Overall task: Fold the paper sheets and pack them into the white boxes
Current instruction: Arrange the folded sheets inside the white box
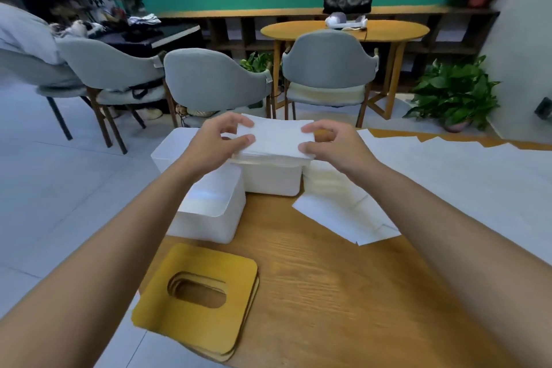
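Your left forearm hides most of the far-left white box (167,149); its contents can't be seen. Just in front, the near box (209,215) has an open top, but the inside is blurred and can't be made out. A pile of yellow slotted lids (197,299) lies at the left edge of the desk (328,293), nearest you.

Your left hand (219,140) pinches the left edge of the folded paper stack (277,137). The stack sits at the mouth of the middle white box (270,181); how deep it goes is hidden. Your right hand (331,143) pinches the stack's right edge, hands apart.

Right of that box, loose sheets (343,209) lie flat. A wider spread of paper (463,176) is cut off at the frame edge.
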Demonstrator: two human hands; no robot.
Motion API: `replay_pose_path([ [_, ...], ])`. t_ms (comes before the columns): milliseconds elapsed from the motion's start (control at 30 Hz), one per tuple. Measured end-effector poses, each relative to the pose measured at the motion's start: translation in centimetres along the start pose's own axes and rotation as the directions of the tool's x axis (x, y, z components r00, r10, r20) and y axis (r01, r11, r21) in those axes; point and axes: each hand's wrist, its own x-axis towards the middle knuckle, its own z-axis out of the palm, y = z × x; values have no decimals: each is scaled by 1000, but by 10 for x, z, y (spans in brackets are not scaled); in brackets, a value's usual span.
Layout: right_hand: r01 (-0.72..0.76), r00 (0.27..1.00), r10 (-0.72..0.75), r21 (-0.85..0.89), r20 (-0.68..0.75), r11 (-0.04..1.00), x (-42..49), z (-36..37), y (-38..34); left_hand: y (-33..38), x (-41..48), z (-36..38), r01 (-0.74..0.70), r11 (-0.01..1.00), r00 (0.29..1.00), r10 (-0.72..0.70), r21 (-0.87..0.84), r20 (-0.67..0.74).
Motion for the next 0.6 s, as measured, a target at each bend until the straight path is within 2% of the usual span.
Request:
replay_pose_path([
  [100, -32, 999, 34, -69, 16, 997, 17, 11, -6, -13, 19, -12, 31, 995, 999, -34, 95, 21],
  [200, -16, 1000, 19, -221, 13, 975, 30, 19, -6, -19, 34, -15, 46, 973, 997, -60, 227, 57],
  [367, 25, 999, 0, -457, 55, 889, 43, 28, -6, -22, 49, -9, -10, 907, 1000, -2, 420, 29],
  [500, 49, 997, -8, -586, 73, 809, 48, 35, -9, -23, 53, -3, -49, 857, 996, 5, 514, 87],
  [600, 78, 995, -7, -707, 102, 703, 48, 39, -13, -22, 55, 2, -85, 810, 992, 11, 581, 129],
])
